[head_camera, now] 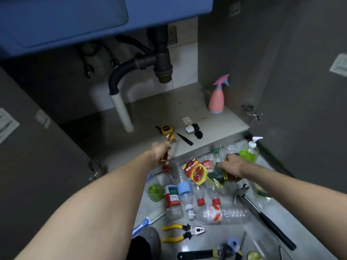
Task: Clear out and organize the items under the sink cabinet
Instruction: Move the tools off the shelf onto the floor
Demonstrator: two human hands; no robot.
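Note:
The open cabinet under the blue sink [105, 17] has a grey floor [216, 122]. On it lie a yellow tape measure [166, 129], a black pointed tool [185, 139], a black-and-white plug [193, 130] and a small white plate [186, 120]; a pink spray bottle [217, 98] stands at the right. My left hand [161, 152] grips an orange-handled small brush [170, 138] at the cabinet's front edge. My right hand [231, 164], over the floor pile, pinches a thin metal rod [221, 150]; a clear packet [217, 178] is under it.
Black drain pipes [161, 59] and a white pipe [123, 113] hang inside the cabinet. On the floor in front lie several plastic bottles [223, 214], a red packet [195, 171], a green pump bottle [248, 151], yellow pliers [183, 232], a hammer [262, 212] and a toothbrush [145, 223]. Both cabinet doors stand open.

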